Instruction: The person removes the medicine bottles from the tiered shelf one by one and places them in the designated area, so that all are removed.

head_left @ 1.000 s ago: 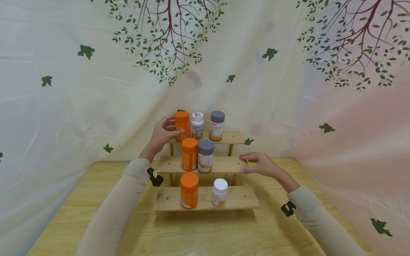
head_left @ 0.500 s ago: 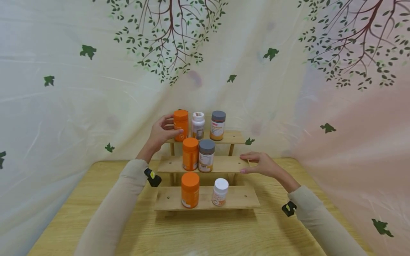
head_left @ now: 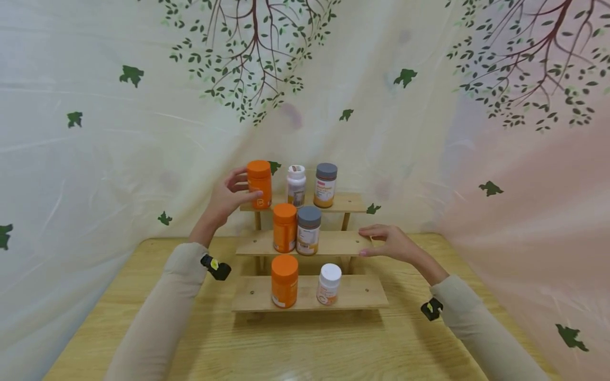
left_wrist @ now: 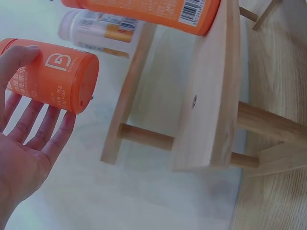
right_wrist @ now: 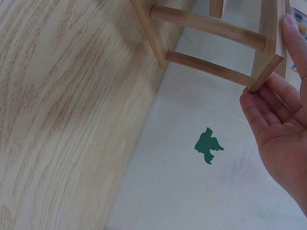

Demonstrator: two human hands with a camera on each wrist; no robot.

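My left hand [head_left: 223, 200] grips an orange screw-cap bottle [head_left: 259, 182] at the left end of the top board of a three-tier wooden display stand [head_left: 338, 242]. In the left wrist view, the thumb lies on the front of the bottle [left_wrist: 57, 72], with fingers behind it. Its base shows apart from the board. The right hand [head_left: 394, 245] holds the right end of the middle board between thumb and fingers. On the top board stand a white bottle [head_left: 296, 186] and a grey-capped jar [head_left: 325, 185].
The middle board bears another orange bottle [head_left: 284, 227] beside a grey-capped jar [head_left: 308, 230]. A third orange bottle [head_left: 284, 281] and a small white bottle [head_left: 329, 284] stand on the lowest board. The stand rests on a wooden table [head_left: 305, 349], with a leaf-print curtain [head_left: 305, 132] behind.
The left hand has moved left with the orange bottle, away from the white bottle, widening the gap between them. The right hand has stayed on the middle board.
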